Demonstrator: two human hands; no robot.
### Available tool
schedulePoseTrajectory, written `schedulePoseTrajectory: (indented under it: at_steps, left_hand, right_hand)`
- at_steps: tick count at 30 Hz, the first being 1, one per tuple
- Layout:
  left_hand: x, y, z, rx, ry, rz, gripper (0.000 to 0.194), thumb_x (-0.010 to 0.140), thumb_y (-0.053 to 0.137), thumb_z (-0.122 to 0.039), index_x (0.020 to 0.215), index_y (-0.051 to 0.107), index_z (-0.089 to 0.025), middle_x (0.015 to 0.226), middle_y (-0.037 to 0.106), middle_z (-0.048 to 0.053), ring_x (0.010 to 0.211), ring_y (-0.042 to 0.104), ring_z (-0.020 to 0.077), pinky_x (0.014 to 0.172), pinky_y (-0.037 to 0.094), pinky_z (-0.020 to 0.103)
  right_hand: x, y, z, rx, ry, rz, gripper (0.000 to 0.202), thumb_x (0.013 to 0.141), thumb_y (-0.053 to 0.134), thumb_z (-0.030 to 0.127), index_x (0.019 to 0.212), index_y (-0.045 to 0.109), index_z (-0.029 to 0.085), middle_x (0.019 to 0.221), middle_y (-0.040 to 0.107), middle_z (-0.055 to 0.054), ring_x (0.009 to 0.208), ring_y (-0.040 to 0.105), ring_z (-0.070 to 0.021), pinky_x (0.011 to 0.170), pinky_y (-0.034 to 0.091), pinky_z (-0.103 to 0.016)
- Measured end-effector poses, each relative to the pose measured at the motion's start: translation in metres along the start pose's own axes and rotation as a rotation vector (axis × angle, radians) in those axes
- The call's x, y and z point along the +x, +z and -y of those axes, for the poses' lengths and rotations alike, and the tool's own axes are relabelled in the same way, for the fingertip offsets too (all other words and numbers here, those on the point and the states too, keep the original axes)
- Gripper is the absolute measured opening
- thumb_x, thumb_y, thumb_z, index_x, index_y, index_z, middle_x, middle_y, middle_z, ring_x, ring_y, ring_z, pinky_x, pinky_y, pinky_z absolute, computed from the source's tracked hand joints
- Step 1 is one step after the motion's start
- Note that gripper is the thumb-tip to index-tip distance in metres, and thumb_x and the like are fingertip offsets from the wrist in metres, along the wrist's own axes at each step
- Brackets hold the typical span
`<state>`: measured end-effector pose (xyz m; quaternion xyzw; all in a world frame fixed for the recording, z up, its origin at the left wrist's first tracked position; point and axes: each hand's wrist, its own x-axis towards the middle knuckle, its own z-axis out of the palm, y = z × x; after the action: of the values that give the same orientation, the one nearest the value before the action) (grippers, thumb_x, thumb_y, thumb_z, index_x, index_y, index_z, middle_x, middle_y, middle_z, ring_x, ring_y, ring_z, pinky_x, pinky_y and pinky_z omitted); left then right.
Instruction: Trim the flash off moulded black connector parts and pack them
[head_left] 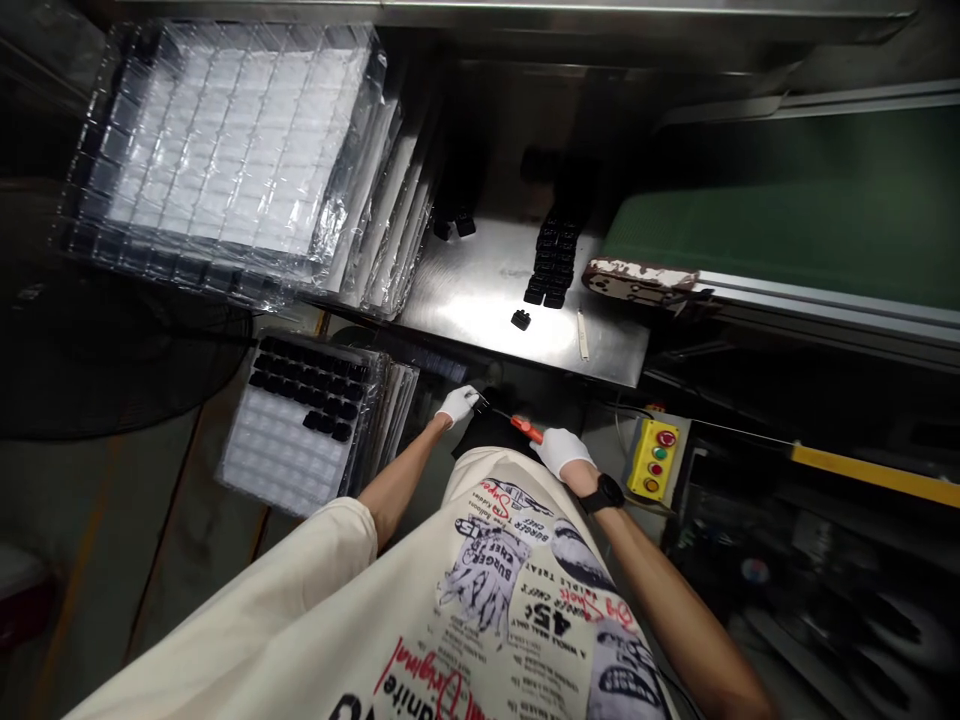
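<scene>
My left hand [458, 405], in a white glove, is closed with a small black plastic part [483, 404] at its fingertips, low over my lap. The part's outline is hard to make out against the dark clothing. In my right hand [564, 452], also gloved, is an orange-handled tool [526, 430]. Its thin shaft points left toward the black part; I cannot tell whether the tip touches it. Above my hands, one loose black part [520, 319] lies on the metal table [480, 300]. Behind it, more black parts [553, 255] form two rows.
A pale, slim tool [583, 335] lies by the table's front edge. Stacked clear trays [232, 150] stand at left; a lower tray [285, 440] holds several black parts. A green conveyor [780, 200] borders the right, above a yellow button box [652, 457]. A large fan [112, 350] is at left.
</scene>
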<state>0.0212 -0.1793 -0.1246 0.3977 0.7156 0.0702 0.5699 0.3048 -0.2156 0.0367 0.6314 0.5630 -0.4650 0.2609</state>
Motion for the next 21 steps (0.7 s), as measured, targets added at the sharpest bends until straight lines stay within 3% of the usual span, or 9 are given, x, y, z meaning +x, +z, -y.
schedulePoseTrajectory:
  at_steps: [6, 12, 21]
  left_hand:
    - [0.0, -0.016, 0.007, -0.06, -0.064, 0.134, 0.032, 0.108, 0.073, -0.041, 0.126, 0.072, -0.015, 0.121, 0.073, 0.008, 0.101, 0.073, 0.0215, 0.088, 0.066, 0.038]
    - [0.001, -0.016, 0.023, -0.26, -0.222, 0.271, 0.028, 0.11, 0.072, -0.038, 0.127, 0.072, -0.016, 0.119, 0.074, 0.008, 0.095, 0.073, 0.018, 0.082, 0.066, 0.034]
    - [-0.004, -0.005, 0.035, -0.681, -0.399, 0.285, 0.033, 0.11, 0.071, -0.04, 0.133, 0.07, -0.016, 0.124, 0.073, 0.01, 0.099, 0.073, 0.0195, 0.085, 0.067, 0.036]
  right_hand:
    - [-0.001, -0.008, -0.001, 0.01, -0.01, 0.018, 0.043, 0.109, 0.066, 0.045, 0.131, 0.083, 0.012, 0.127, 0.081, -0.026, 0.113, 0.08, -0.0334, 0.09, 0.055, -0.034]
    - [-0.01, -0.013, -0.004, -0.004, -0.021, 0.06, 0.043, 0.107, 0.069, 0.044, 0.129, 0.083, 0.011, 0.122, 0.082, -0.025, 0.111, 0.08, -0.0322, 0.091, 0.053, -0.033]
    - [-0.008, -0.01, 0.001, -0.006, -0.018, 0.046, 0.043, 0.108, 0.066, 0.046, 0.13, 0.083, 0.013, 0.126, 0.081, -0.025, 0.115, 0.079, -0.0358, 0.09, 0.054, -0.035]
